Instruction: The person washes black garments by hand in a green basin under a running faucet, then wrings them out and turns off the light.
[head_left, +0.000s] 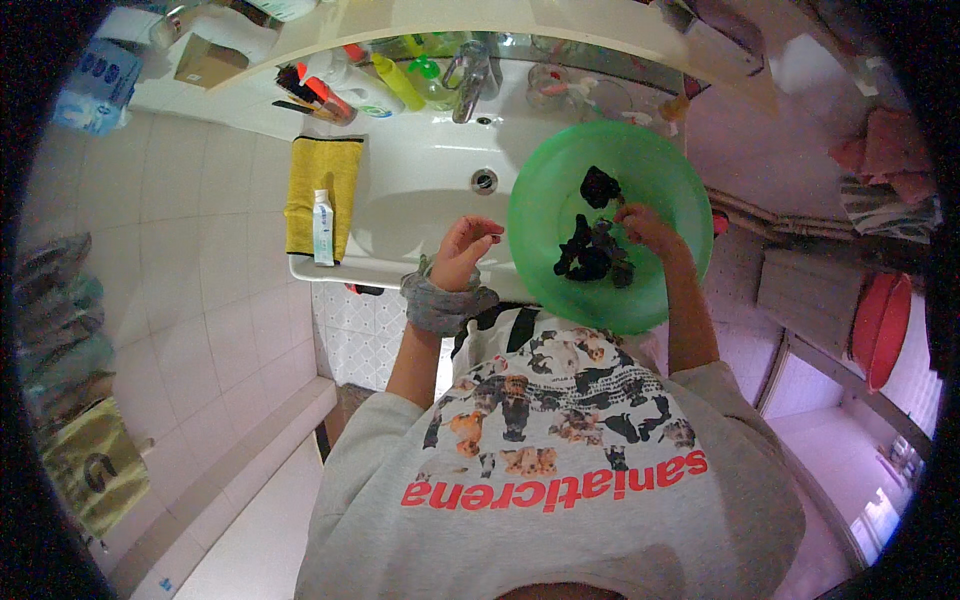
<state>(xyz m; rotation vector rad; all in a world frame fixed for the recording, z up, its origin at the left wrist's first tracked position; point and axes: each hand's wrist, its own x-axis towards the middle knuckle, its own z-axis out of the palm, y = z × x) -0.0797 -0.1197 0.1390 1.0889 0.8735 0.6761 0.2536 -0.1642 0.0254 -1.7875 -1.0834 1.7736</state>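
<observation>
A green plastic basin (540, 225) rests at the right end of the white sink and overhangs its front edge. Inside lie a dark bunched cloth (599, 187) and, nearer me, a heap of dark wet-looking cloth (589, 255). My right hand (646, 226) is over the basin, fingertips curled together beside these cloths; whether something thin is pinched there is too blurred to tell. Just left of the basin's rim my left hand (466, 244) hovers above the sink, fingers bent and apart, nothing visible in it. Grey fabric (450, 300) is bunched around my left wrist.
The white sink (405, 172) has a metal faucet (471, 79) and drain (484, 181). A yellow cloth (322, 165) drapes its left end, with a white tube (322, 229) on it. Bottles, including a green pump bottle (431, 82), line the back. A red basin (881, 330) stands at right.
</observation>
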